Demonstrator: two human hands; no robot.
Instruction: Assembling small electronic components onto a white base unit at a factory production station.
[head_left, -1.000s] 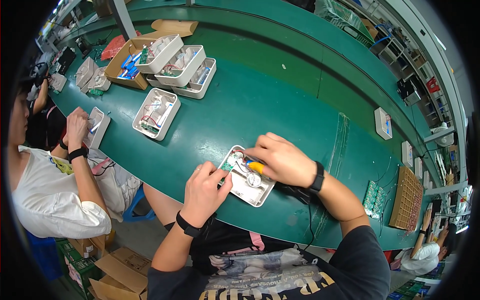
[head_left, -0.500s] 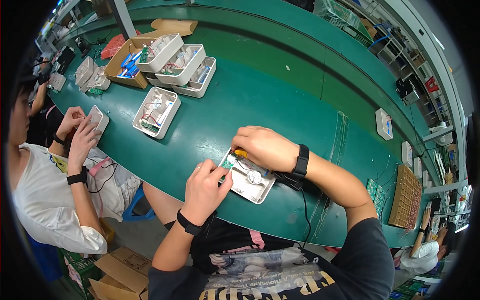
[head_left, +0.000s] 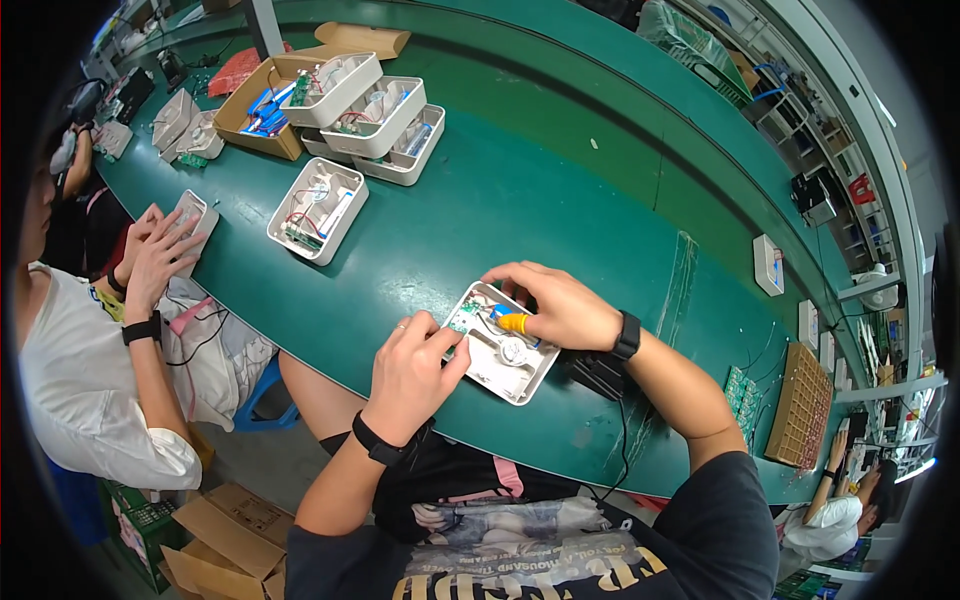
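In front of me on the green bench lies a white plastic housing (head_left: 487, 378), open side up. Inside are a green circuit board (head_left: 463, 319), a round white part (head_left: 513, 350), thin wires and a blue battery (head_left: 498, 312). My left hand (head_left: 412, 368) grips the housing's left side, thumb and bent forefinger at the rim beside the board. Over the far right side reaches my right hand (head_left: 565, 305). Its thumb wears a yellow finger cot (head_left: 513, 323) and rests inside by the battery, while the other fingers arch apart over the far rim.
A similar filled housing (head_left: 318, 212) lies to the left, with stacked housings (head_left: 375, 125) behind it. Blue batteries fill a cardboard box (head_left: 285, 140). A black device (head_left: 598, 375) with a cable sits by my right wrist. At left, a co-worker's hands (head_left: 158, 250) handle another housing.
My right hand has lifted and opened out, moving slightly right, so the yellow-covered thumb and blue battery show more. My left hand stays at the rim. The view has shifted slightly.
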